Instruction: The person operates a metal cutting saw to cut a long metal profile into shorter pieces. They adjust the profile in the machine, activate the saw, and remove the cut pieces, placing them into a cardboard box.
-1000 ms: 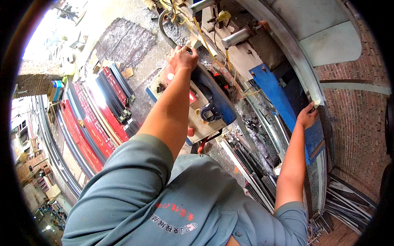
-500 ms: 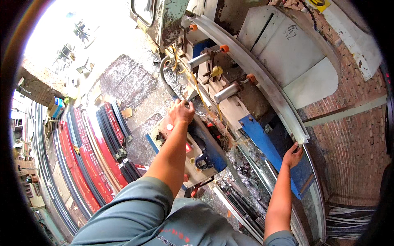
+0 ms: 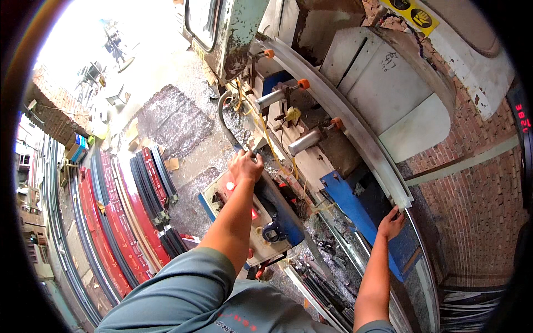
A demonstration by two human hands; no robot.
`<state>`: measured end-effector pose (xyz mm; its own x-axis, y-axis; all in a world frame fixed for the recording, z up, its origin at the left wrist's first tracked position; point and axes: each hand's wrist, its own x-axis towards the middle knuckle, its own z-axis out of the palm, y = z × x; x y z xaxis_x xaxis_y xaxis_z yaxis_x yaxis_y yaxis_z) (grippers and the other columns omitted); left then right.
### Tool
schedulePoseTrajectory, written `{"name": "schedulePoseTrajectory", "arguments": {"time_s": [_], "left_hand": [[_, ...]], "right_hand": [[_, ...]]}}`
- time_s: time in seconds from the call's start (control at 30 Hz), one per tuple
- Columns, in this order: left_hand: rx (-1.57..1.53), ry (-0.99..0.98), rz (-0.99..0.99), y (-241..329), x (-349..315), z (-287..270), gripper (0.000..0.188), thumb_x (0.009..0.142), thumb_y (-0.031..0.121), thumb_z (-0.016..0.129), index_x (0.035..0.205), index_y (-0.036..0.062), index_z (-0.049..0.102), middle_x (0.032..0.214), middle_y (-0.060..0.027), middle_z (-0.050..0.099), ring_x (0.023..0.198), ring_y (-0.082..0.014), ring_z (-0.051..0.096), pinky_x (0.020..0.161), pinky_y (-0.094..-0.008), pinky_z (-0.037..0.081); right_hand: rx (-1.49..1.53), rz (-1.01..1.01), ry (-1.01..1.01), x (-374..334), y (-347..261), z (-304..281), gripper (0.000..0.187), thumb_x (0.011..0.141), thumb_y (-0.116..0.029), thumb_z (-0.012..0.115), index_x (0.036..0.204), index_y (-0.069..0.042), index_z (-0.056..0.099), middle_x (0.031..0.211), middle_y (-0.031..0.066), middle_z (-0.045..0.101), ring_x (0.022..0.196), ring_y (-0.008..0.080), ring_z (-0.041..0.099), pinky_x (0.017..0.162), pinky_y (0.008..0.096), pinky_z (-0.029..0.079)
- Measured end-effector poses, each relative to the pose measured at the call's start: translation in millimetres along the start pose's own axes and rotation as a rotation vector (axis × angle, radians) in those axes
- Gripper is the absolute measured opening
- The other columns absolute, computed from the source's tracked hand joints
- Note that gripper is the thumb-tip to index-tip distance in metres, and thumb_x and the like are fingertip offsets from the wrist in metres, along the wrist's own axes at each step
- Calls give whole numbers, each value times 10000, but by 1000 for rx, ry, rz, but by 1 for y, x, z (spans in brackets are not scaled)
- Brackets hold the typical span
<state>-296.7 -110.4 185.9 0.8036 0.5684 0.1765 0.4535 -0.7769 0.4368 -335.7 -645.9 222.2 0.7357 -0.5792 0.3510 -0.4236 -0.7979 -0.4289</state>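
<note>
My left hand (image 3: 246, 167) is closed, fingers curled, at the end of a grey hose (image 3: 226, 125) above the control box (image 3: 261, 238). What it grips is mostly hidden under the fingers. My right hand (image 3: 392, 223) pinches the near end of a long silver metal profile (image 3: 355, 127). That profile runs away from me along the machine, past several clamp cylinders (image 3: 304, 142) with orange tips. Beneath the right hand lies a blue metal plate (image 3: 347, 200).
Red and dark wrapped profile bundles (image 3: 105, 222) lie on the floor at left. Metal shavings (image 3: 175, 119) cover the floor beyond. A green machine housing (image 3: 239, 39) stands at the far end; a brick wall (image 3: 472, 183) rises at right. Dark offcuts (image 3: 319, 286) lie near me.
The view has tilted slightly, so the machine and profile sit lower in the picture. Both hands keep their places on the same things.
</note>
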Motion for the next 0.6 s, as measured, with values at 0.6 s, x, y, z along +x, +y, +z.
{"name": "schedulePoseTrajectory", "arguments": {"time_s": [0.6], "left_hand": [[0, -10, -14, 3, -2, -3, 336, 841, 440, 612, 900, 146, 764, 989, -68, 668, 1060, -253, 604, 954, -409, 402]], "right_hand": [[18, -14, 71, -3, 0, 1, 774, 1002, -625, 422, 1424, 20, 491, 1314, 213, 591, 1244, 379, 524, 1026, 485, 433]]}}
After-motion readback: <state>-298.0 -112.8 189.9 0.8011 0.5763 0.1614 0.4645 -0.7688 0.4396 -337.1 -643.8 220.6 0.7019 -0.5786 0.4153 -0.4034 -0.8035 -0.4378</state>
